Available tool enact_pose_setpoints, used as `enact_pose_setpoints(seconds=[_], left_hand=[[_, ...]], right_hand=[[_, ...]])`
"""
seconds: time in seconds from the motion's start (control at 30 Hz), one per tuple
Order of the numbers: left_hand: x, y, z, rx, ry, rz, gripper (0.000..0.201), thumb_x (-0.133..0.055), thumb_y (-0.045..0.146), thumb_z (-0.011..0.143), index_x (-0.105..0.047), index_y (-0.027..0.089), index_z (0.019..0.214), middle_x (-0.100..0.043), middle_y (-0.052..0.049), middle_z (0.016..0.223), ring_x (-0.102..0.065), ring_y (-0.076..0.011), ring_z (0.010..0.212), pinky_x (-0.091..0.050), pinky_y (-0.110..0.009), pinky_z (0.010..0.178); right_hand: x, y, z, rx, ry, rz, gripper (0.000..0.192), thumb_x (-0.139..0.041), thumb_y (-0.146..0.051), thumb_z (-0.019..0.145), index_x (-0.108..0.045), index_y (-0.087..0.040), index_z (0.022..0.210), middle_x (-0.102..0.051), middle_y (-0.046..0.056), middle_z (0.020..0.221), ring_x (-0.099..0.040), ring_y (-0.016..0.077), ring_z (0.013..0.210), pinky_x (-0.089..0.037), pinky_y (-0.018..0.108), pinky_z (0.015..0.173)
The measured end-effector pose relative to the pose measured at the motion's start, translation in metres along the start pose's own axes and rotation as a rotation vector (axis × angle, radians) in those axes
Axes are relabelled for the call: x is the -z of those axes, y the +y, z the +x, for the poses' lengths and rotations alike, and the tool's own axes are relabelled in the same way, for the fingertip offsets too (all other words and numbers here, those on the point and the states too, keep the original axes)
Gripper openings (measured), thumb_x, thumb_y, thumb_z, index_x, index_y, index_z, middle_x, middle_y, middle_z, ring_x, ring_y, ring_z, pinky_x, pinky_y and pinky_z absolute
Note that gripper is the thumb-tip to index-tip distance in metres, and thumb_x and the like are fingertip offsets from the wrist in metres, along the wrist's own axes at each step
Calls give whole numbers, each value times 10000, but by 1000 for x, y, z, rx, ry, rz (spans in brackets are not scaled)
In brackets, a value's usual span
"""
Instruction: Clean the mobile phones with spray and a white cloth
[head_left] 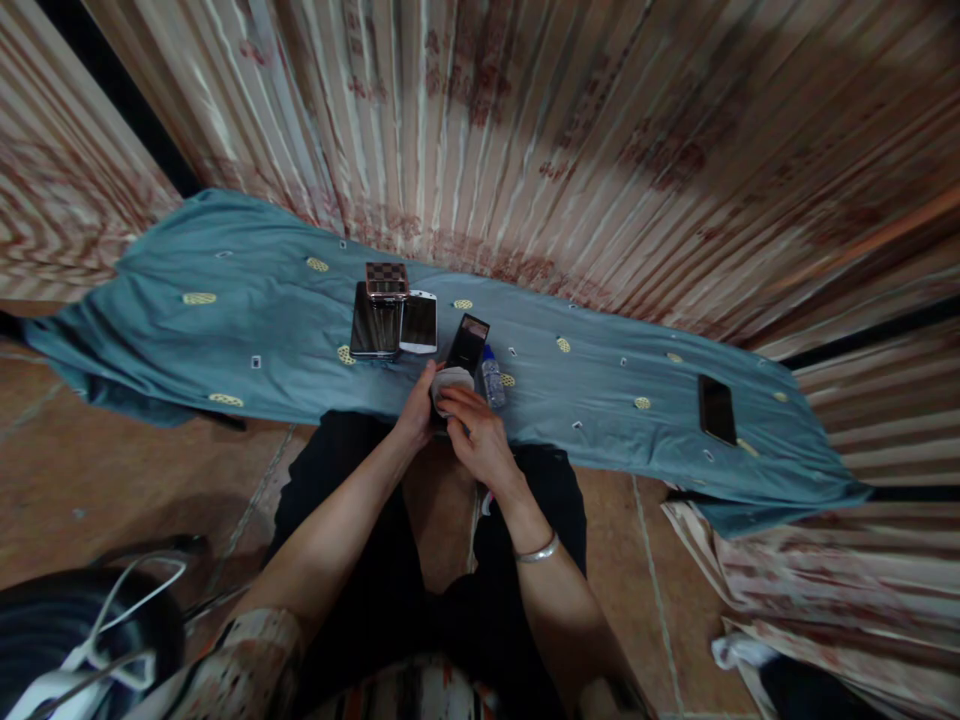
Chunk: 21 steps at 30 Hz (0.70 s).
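Near the table's front edge, my left hand [418, 408] is closed around a dark flat thing, mostly hidden by my fingers and a white cloth [452, 380]. My right hand [478, 432] presses this folded cloth against it with bent fingers. Just beyond the cloth is a black phone [468, 343], tilted to the right; whether it joins the dark thing I hold is unclear. Right beside it lies a small clear bottle [493, 380] with a blue cap. Left of my hands are a white-framed phone [419, 322], a black glossy device [375, 325] and a brown checkered case [387, 280] overlapping its top.
A blue-green patterned cloth [277, 350] covers the long narrow table. Another dark phone [718, 409] lies towards its right end. Pleated curtains [525, 150] hang behind. At lower left, a white cable [112, 610] rests over a round black object [30, 620].
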<state>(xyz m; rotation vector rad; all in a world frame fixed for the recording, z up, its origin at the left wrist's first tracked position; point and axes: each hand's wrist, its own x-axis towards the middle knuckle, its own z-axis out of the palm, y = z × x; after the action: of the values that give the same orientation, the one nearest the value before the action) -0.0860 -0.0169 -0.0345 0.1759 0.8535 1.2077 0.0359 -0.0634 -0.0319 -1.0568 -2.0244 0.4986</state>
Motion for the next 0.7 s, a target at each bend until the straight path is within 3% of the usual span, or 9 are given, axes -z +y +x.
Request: enact_pose_setpoints(seconds=[0.23, 0.53, 0.7], left_hand=[[3, -1, -2, -17, -64, 70, 386, -384, 447, 1058, -658, 188, 974, -709, -14, 722, -680, -143, 662, -559, -246, 678], [2, -2, 4, -24, -2, 29, 373, -582, 523, 966, -706, 173, 933, -715, -10, 721, -648, -129, 621, -511, -231, 620], [0, 1, 2, -22, 17, 13, 422, -561, 567, 963, -713, 174, 938, -730, -26, 739, -655, -143, 641, -512, -239, 613]], right_hand=[[2, -6, 1, 20, -4, 30, 331, -475, -101, 909, -752, -198, 1060, -750, 101, 1249, -648, 212, 1285, -504, 414, 1145], [7, 1, 1, -18, 15, 31, 315, -495, -92, 880, -757, -217, 1003, -768, 83, 1200, -682, 204, 1227, -526, 391, 1116], [6, 2, 0, -5, 28, 21, 336, -482, -91, 887, -759, -209, 1037, -763, 95, 1208, -670, 215, 1239, -526, 413, 1118]])
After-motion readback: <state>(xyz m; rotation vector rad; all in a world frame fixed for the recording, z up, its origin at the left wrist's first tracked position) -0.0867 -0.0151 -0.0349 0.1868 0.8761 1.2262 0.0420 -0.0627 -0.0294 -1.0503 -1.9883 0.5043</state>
